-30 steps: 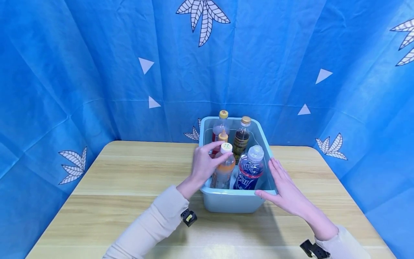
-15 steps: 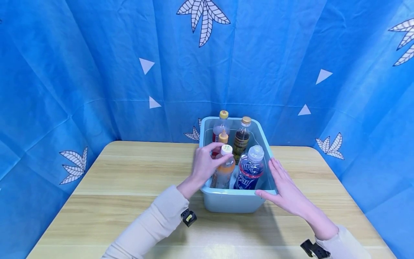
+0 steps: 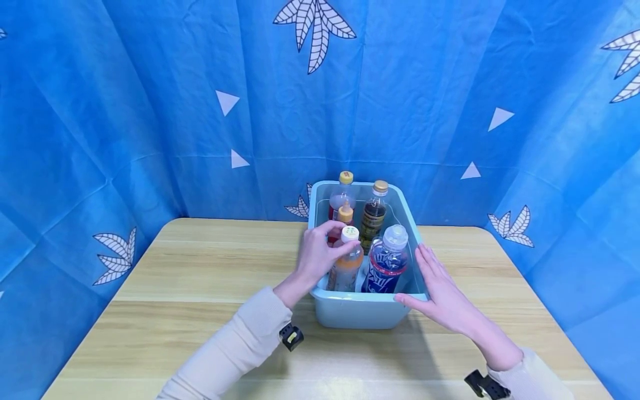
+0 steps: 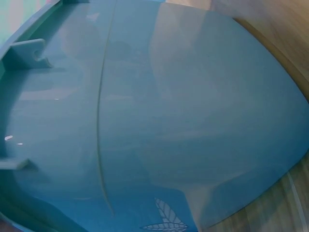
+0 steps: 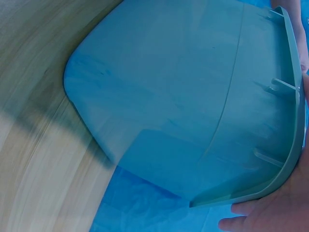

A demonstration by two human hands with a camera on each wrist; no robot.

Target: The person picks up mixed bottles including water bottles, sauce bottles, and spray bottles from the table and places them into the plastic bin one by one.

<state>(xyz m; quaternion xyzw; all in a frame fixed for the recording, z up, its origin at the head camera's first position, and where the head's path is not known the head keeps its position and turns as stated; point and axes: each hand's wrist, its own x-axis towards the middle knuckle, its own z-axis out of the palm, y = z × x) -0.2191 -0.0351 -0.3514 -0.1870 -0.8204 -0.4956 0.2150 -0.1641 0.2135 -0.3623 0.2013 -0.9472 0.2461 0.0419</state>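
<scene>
My left hand (image 3: 317, 250) reaches over the left rim of a light blue plastic bin (image 3: 367, 312). Its thumb and forefinger pinch a white-capped bottle (image 3: 346, 262), with an orange band, close to the cap. This bottle stands in the bin's front left. To its right is a blue-labelled bottle (image 3: 384, 269) with a clear domed cap. My right hand (image 3: 445, 300) rests at the bin's front right corner, fingers straight along the side rim and thumb on the front rim. The right wrist view shows that hand (image 5: 277, 215) against the rim from below.
Farther back in the bin stand a yellow-capped bottle (image 3: 342, 194), a small bottle with an orange nozzle top (image 3: 345, 213) and a dark glass bottle (image 3: 373, 218) with a gold cap. The bin sits on a wooden table (image 3: 225, 250) before a blue curtain (image 3: 300, 122).
The white-capped bottle has shifted slightly lower in the head view, and the print on its cap looks turned. Both hands stay nearly in place.
</scene>
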